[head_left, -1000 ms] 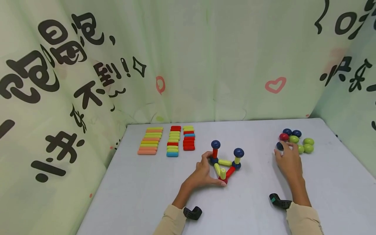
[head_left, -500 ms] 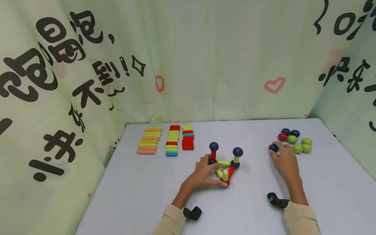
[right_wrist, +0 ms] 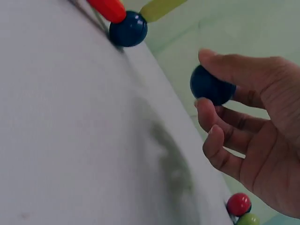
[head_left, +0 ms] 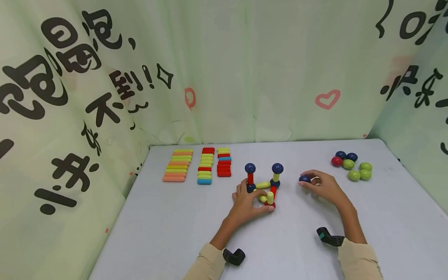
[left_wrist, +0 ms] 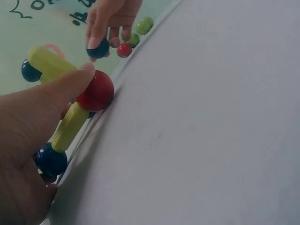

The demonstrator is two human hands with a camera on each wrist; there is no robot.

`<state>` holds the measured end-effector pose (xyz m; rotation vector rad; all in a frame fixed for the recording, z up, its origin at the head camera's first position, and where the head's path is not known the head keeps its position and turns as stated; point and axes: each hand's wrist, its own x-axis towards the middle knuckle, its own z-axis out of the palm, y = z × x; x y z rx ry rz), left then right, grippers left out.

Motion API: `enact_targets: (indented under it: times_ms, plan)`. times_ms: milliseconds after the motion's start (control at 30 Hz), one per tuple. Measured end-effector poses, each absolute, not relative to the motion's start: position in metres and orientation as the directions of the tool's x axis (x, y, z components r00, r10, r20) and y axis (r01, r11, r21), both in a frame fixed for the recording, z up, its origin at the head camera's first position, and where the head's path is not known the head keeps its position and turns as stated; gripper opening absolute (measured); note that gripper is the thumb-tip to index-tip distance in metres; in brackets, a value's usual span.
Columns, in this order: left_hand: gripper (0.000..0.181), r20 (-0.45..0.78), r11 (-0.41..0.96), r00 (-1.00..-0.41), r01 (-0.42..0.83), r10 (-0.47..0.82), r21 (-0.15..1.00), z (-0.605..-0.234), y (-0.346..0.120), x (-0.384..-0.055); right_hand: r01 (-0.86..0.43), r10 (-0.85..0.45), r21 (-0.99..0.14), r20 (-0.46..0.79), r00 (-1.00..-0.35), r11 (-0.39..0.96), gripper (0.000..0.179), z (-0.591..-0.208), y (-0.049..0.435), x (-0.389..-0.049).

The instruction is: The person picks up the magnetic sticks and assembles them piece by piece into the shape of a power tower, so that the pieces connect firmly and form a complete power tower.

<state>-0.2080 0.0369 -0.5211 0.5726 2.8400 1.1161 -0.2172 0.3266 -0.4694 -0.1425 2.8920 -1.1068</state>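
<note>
My left hand holds a ball-and-stick frame of magnetic-looking building pieces on the table. Its thumb presses the red ball at the near corner, and its fingers reach round the left blue corner ball. Two upright sticks bear blue balls on top, a left one and a right one. On the red ball stands a yellow-green stick with a bare top. To the right of the frame, my right hand pinches a loose dark blue ball between thumb and fingers, above the table and apart from the frame.
Green balls, a red ball and blue balls lie at the back right of the white table. Rows of coloured sticks lie at the back left. A printed curtain hangs behind.
My right hand has carried the blue ball left, away from the ball group towards the frame. My left hand has shifted and turned the frame slightly, keeping its grip.
</note>
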Motion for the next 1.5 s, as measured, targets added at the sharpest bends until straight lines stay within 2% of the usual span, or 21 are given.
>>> enact_targets:
  times_ms: [200, 400, 667, 933, 1033, 1133, 1200, 1300, 1400, 1500]
  plan:
    - [0.046, 0.116, 0.635, -0.928, 0.329, 0.353, 0.699, -0.518, 0.036, -0.21, -0.248, -0.322, -0.809, 0.077, -0.944, 0.534, 0.035, -0.446, 0.294, -0.209]
    - [0.044, 0.133, 0.601, -0.919, 0.346, 0.37, 0.72, -0.518, 0.033, -0.212, -0.379, -0.433, -0.841, 0.198, -0.879, 0.385, 0.034, -0.438, 0.252, -0.203]
    - [0.043, 0.171, 0.606, -0.903, 0.395, 0.394, 0.691, -0.518, 0.032, -0.212, -0.41, -0.436, -0.836, 0.236, -0.869, 0.364, 0.036, -0.45, 0.23, -0.204]
    - [0.043, 0.12, 0.6, -0.899, 0.375, 0.42, 0.707, -0.515, 0.023, -0.214, -0.394, -0.436, -0.834, 0.211, -0.875, 0.386, 0.045, -0.447, 0.234, -0.203]
    - [0.043, 0.081, 0.594, -0.894, 0.358, 0.441, 0.721, -0.507, 0.013, -0.219, -0.415, -0.411, -0.819, 0.246, -0.878, 0.397, 0.043, -0.442, 0.238, -0.203]
    - [0.036, 0.08, 0.606, -0.909, 0.335, 0.408, 0.721, -0.496, -0.002, -0.226, -0.43, -0.327, -0.82, 0.317, -0.89, 0.377, 0.03, -0.437, 0.244, -0.202]
    - [0.028, 0.097, 0.641, -0.942, 0.291, 0.32, 0.71, -0.489, -0.014, -0.232, -0.449, -0.242, -0.829, 0.385, -0.891, 0.334, 0.02, -0.436, 0.247, -0.202]
    - [0.02, 0.163, 0.717, -0.978, 0.209, 0.134, 0.665, -0.484, -0.035, -0.24, -0.421, -0.07, -0.851, 0.422, -0.904, 0.313, 0.012, -0.438, 0.249, -0.203]
    - [0.022, 0.226, 0.824, -0.974, 0.125, -0.004, 0.552, -0.485, -0.059, -0.246, -0.306, 0.068, -0.866, 0.36, -0.931, 0.395, 0.022, -0.448, 0.25, -0.209]
    - [0.024, 0.255, 0.901, -0.965, 0.064, -0.053, 0.428, -0.49, -0.078, -0.249, -0.182, 0.064, -0.837, 0.25, -0.966, 0.515, 0.037, -0.465, 0.253, -0.218]
